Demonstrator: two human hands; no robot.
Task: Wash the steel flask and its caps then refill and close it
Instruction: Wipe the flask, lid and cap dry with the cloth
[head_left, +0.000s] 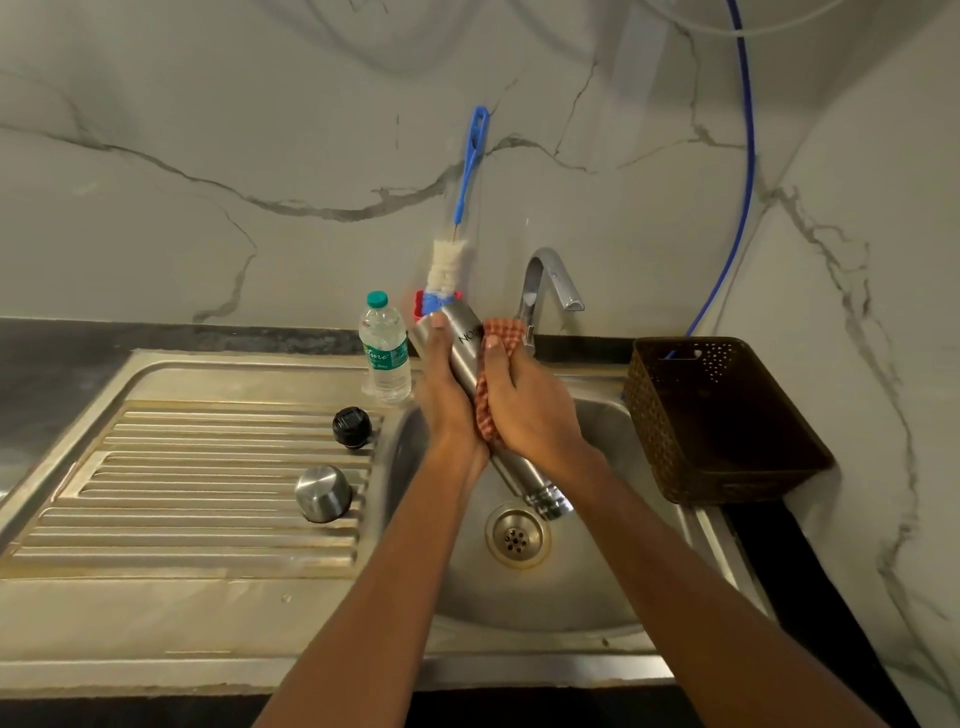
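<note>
Fingers of left hand (447, 395) wrapped round flask (457, 325), right hand (530, 410) clasping checked cloth (501, 330) against its side. Flask tilted over sink (597, 582), mouth down near drain (517, 538). Steel likely rigid, wet, slippery; best hold mid-body, both hands. Black cap (352, 427), steel cap (323, 492) on draining board (208, 467).

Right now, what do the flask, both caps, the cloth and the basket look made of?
Flask: brushed steel, soft grey sheen. Domed cap: matching brushed metal. Black cap: glossy, probably plastic. Cloth: woven fabric, orange check, folds limply. Basket: brown, perforated pattern, likely moulded plastic.
</note>
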